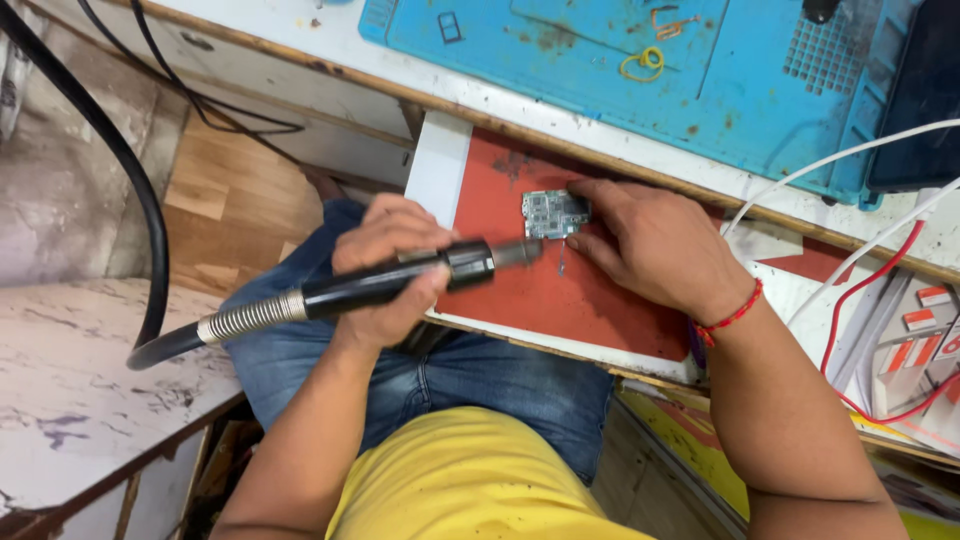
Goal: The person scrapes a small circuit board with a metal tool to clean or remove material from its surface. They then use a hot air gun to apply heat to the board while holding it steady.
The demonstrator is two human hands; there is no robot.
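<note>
Item: hot-air handpiece (400, 282), black, with a ribbed metal collar and a thick black hose (110, 150) running off the top left edge. My left hand (385, 265) is wrapped fully round its barrel, fingers closed; the metal nozzle points right, its tip just beside the circuit board (555, 214). Whether the tip touches the board, I cannot tell.

Item: circuit board, small, grey-blue, lying on the red mat (560, 300) that sits on a white pull-out shelf (438, 165) over my lap. My right hand (655, 240) lies flat on the mat, fingertips pressing the board's right edge and partly hiding it; nothing is gripped in that hand. A thin metal object stands just below the board, too small to identify.

Item: red thread (735, 316) round my right wrist.

Hidden or cut off: my forearms cover the shelf's front edge; a dark device (920, 100) at top right runs out of view.

Packages: small white cartons with orange-red patches (915, 340), stacked at far right, crossed by a red wire (860, 310) and white cables (830, 165); their print is unreadable.

Also present: blue work mat (600, 60) on the bench above, stained, bearing a yellow rubber band (642, 65).
</note>
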